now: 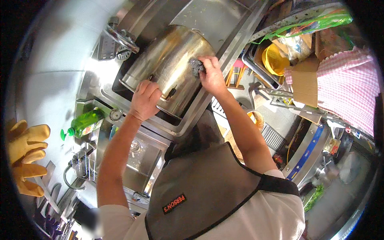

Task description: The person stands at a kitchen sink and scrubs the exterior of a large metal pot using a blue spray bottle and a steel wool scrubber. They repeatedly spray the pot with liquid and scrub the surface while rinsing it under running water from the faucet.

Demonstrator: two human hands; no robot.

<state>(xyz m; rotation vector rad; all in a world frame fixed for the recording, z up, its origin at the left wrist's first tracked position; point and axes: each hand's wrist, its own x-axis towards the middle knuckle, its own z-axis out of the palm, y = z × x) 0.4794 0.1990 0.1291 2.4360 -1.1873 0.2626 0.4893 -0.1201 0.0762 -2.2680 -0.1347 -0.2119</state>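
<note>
A large stainless steel stockpot (177, 60) lies on its side in the sink (180, 130), with brownish marks on its wall. My left hand (146, 99) is closed around the pot's side handle, near one end of the pot; the fingers hide most of the handle. In my right hand (212, 75) is a grey metal scouring pad (197, 67), pressed against the pot's wall farther along. A chrome faucet (123, 40) reaches over the sink to the left of the pot.
Green dish soap (87, 123) stands left of a second basin (144, 159). Yellow rubber gloves (28, 144) hang at far left, above knives (49, 192). Rightward are a yellow bowl (274, 60), a cardboard box (304, 81) and pink checked cloth (348, 90).
</note>
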